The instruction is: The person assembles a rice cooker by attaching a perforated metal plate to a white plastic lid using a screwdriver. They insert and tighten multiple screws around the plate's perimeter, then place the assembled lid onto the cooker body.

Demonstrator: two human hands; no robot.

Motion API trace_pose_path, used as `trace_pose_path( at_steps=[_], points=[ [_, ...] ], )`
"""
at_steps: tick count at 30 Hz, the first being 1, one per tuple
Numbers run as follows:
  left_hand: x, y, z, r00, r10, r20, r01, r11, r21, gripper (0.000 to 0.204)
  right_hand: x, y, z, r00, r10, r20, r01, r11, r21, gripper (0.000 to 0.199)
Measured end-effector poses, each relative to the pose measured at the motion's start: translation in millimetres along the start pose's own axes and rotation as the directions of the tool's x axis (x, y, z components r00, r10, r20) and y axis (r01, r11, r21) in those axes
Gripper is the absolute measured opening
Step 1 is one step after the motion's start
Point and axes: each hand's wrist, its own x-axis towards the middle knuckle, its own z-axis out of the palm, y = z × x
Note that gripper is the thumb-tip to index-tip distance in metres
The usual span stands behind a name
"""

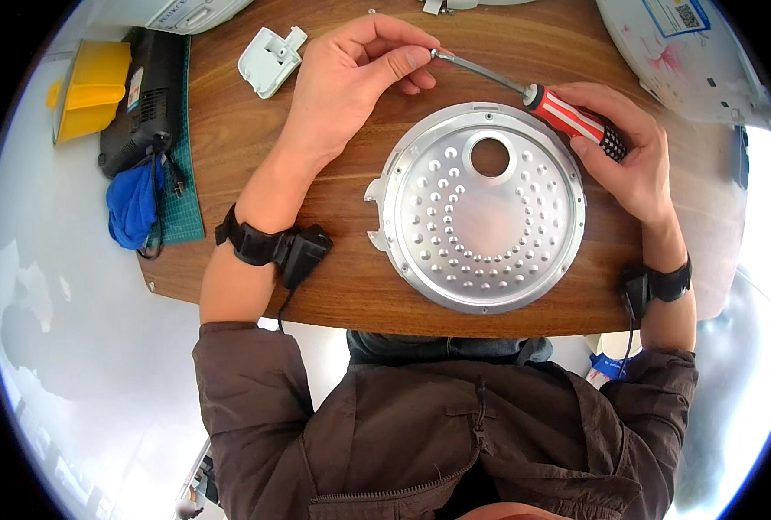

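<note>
Brown jacket [403, 442], nearest the camera, is seen on the body side of both hands. Well to the left of the left hand [346, 82], a yellow bin [97, 91], a black device [164, 74] and a blue cloth [131, 212] are grouped beside a green mat [182, 195]. Near that hand, on its left, a white plastic piece [268, 65] is laid on the wooden table [342, 299]. By the left hand a narrow pinch is made at the tip of a screwdriver [548, 106]; whether a screw is pinched there too is too small to tell. Between the hands, nearer the body, a metal disc [489, 277] is laid flat, its round hole toward the far edge. By the right hand [632, 147] the red, striped handle is held in a curled grip; farther right, a white housing [689, 69] is placed.

Anything small at the tip could be dropped, even through the disc's hole, should the pinch be loosened or the shaft jerked. The disc could be scratched if the screwdriver were let slip.

The left forearm is slanted inward, with thumb and forefinger brought together; the right forearm is held nearly straight ahead, with the hand turned inward around the handle.
</note>
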Motion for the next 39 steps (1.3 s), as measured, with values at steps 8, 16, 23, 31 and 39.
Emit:
trace_pose_path(
  at_steps=[8, 16, 23, 31, 39],
  points=[
    [1.0, -0.5, 2.0, 1.000, 0.006, -0.028, -0.007, 1.000, -0.029, 0.016, 1.1, 1.7, 2.9, 0.993, -0.114, -0.028, 0.112, 0.992, -0.058, 0.038],
    [-0.2, -0.1, 1.8, 0.999, 0.046, 0.003, -0.046, 0.998, 0.043, 0.017, 0.4, 3.2, 1.2, 0.964, -0.261, -0.061, 0.235, 0.933, -0.272, 0.040],
    [-0.9, -7.0, -3.8, 0.985, 0.166, -0.056, -0.156, 0.977, 0.146, 0.016, -2.7, 2.3, 13.7, 0.884, 0.136, -0.446, -0.054, 0.980, 0.190, 0.030],
    [7.6, -7.3, -11.5, 0.998, -0.067, -0.014, 0.068, 0.996, 0.052, 0.048, 23.3, -4.2, 19.2, 0.719, -0.036, -0.695, 0.256, 0.942, 0.216, 0.057],
    [-8.2, 34.5, 28.1, 0.999, -0.026, 0.039, 0.025, 1.000, 0.011, 0.019, 105.1, -75.3, 1.3, 0.692, -0.479, -0.540, 0.619, 0.779, 0.102, 0.070]
  ],
)
